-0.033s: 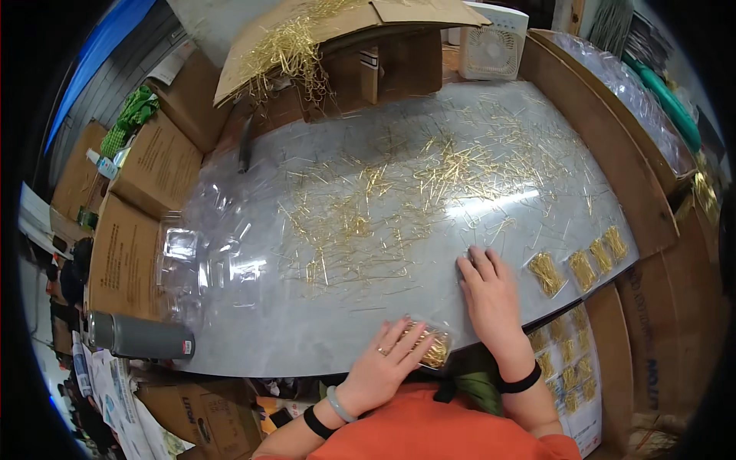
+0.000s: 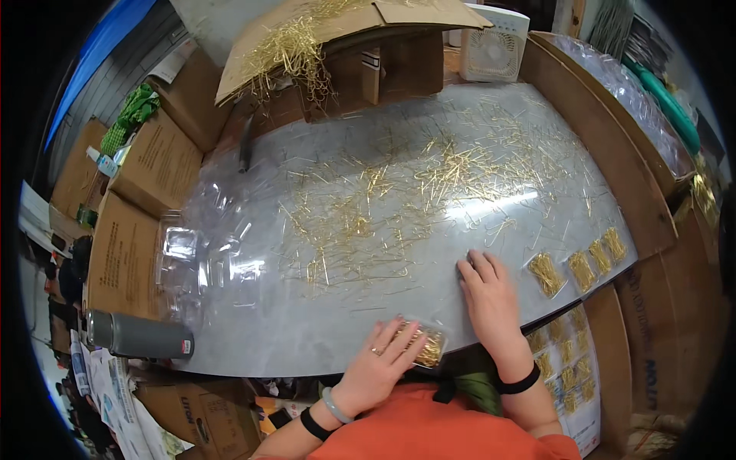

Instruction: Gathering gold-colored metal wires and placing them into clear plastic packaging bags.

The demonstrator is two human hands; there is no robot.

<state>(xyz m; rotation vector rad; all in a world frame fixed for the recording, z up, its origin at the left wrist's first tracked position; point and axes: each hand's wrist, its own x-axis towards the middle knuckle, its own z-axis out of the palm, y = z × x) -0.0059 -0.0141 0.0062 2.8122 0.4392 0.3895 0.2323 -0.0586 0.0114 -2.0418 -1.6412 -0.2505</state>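
Note:
My left hand (image 2: 377,364) lies over a small clear plastic tray (image 2: 433,351) full of thin gold wire hooks, at the table's near edge. Its fingers are stretched across the tray's left part and hide it; the thumb does not show. To the right, my right hand (image 2: 491,299) rests palm down on the grey tabletop, fingers loosely stretched, with nothing in it. Loose gold hooks (image 2: 460,169) are scattered beyond both hands. Right of my right hand stand several filled packs of hooks (image 2: 546,274) along the table's edge.
Clear empty trays (image 2: 180,245) are heaped at the left, near a grey bottle (image 2: 142,336) lying on its side. Cardboard boxes (image 2: 123,249) wall the left side. At the back are a carton with tangled hooks (image 2: 295,54) and a white fan (image 2: 493,54). More packs (image 2: 567,349) lie below at right.
My left hand and the filled tray under it have shifted very slightly to the left. My right hand stays in place.

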